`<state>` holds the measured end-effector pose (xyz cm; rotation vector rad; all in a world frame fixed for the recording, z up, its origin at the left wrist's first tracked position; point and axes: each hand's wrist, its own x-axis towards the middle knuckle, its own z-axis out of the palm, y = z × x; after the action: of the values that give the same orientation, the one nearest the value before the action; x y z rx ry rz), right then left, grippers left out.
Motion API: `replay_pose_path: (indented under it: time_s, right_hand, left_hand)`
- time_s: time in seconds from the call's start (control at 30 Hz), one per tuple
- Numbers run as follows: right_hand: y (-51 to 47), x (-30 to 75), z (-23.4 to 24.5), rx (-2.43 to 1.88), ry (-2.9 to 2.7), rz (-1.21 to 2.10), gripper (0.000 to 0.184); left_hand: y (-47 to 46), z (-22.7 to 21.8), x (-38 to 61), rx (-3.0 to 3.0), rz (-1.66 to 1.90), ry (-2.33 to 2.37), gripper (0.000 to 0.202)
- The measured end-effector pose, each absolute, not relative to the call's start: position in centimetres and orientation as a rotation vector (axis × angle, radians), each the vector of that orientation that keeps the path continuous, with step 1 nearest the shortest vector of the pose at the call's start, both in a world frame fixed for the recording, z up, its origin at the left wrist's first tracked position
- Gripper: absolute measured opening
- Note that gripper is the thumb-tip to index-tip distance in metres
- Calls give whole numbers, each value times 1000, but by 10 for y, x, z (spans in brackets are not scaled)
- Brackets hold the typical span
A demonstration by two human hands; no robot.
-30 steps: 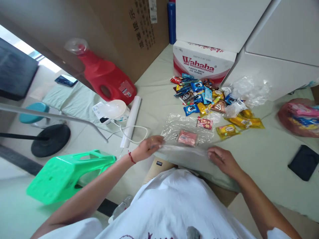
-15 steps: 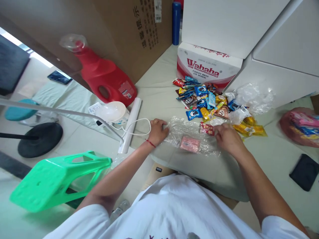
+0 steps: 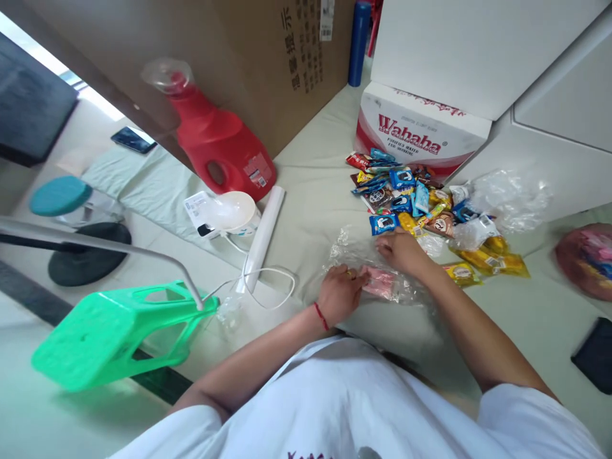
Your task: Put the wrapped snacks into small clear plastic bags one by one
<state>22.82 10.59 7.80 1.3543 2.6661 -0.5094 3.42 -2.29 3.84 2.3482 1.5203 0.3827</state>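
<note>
A clear plastic bag lies crumpled at the table's front, with a pink packet in or on it. My left hand is closed on the bag, its fingertips at the packet's left end. Above the packet, my right hand is closed with the fingers curled in. What it holds, if anything, is hidden behind the fingers. Just beyond its fingertips lies a blue snack packet, at the near edge of a heap of mixed wrapped snacks.
Behind the heap stands a Wahaha water carton. Yellow packets and a crumpled clear bag lie right. At left are a red jug, a white bucket, a white roll and a cable.
My left hand has moved right to the pink packet. My right hand has shifted left over the bag, and the red snack packet beside it is out of sight. The view has turned slightly.
</note>
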Motion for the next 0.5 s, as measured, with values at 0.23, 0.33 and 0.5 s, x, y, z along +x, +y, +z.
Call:
replay_pose_path:
  time_s: [0.23,0.33,0.5]
  right_hand:
    - [17,234,74,1087,2816,-351,43]
    - [-7,236,53,1094,2856,-354,63]
    - [-20,231,46,1123,2939,-393,54]
  left_hand:
    - [-19,30,31,2237,457,1512,26]
    - [-18,22,12,1965,705,1363,26]
    - [-3,17,-32,1189,1225,1711,38]
